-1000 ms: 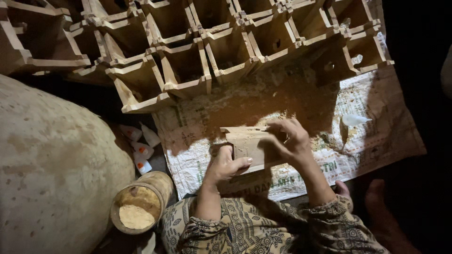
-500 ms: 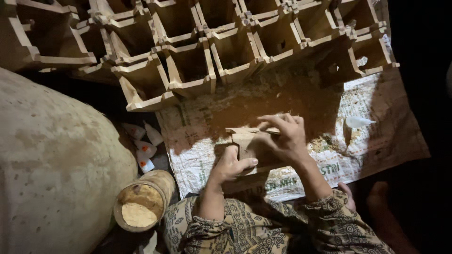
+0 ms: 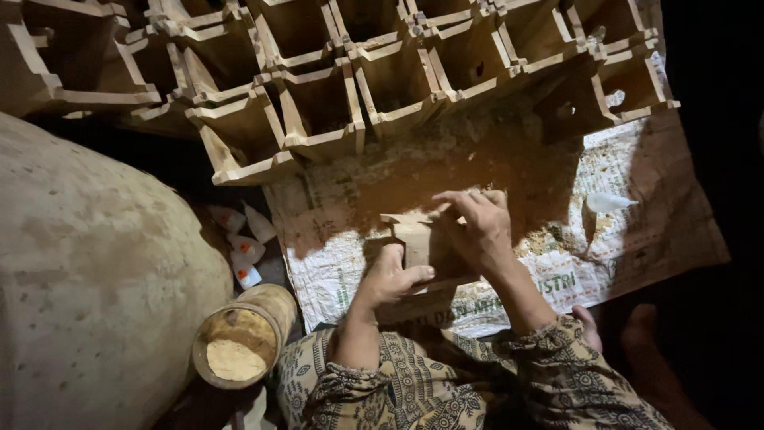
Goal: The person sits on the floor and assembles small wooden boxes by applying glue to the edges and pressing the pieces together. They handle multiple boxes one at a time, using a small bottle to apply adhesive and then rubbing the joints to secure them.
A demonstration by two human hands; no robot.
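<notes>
The big pale sack (image 3: 87, 271) fills your left side. Rows of open wooden boxes (image 3: 334, 103) run along the mat's far edge. The printed woven mat (image 3: 637, 231) carries the work. A jar of pale powder (image 3: 235, 342) sits off its near-left corner, with small white sachets (image 3: 243, 247) at the left edge (a white scrap lies toward the right edge).

The small wooden box piece (image 3: 422, 243) sits near the middle of the mat, close to you. Your left hand (image 3: 390, 279) is closed on its near-left side, thumb pressed on top. Your right hand (image 3: 477, 227) has its fingers curled over the far-right top edge, gripping. Whether the piece rests on the mat or is lifted, cannot tell.

Handling, as a guess: thin cut wood, light and stiff, dusty so a bit slippery, joints likely weak. Take it by the flat side panels, not the slotted ends.

Versus half a second ago: your view has tilted slightly; both hands hold the same places on the piece, and nothing around has moved.
</notes>
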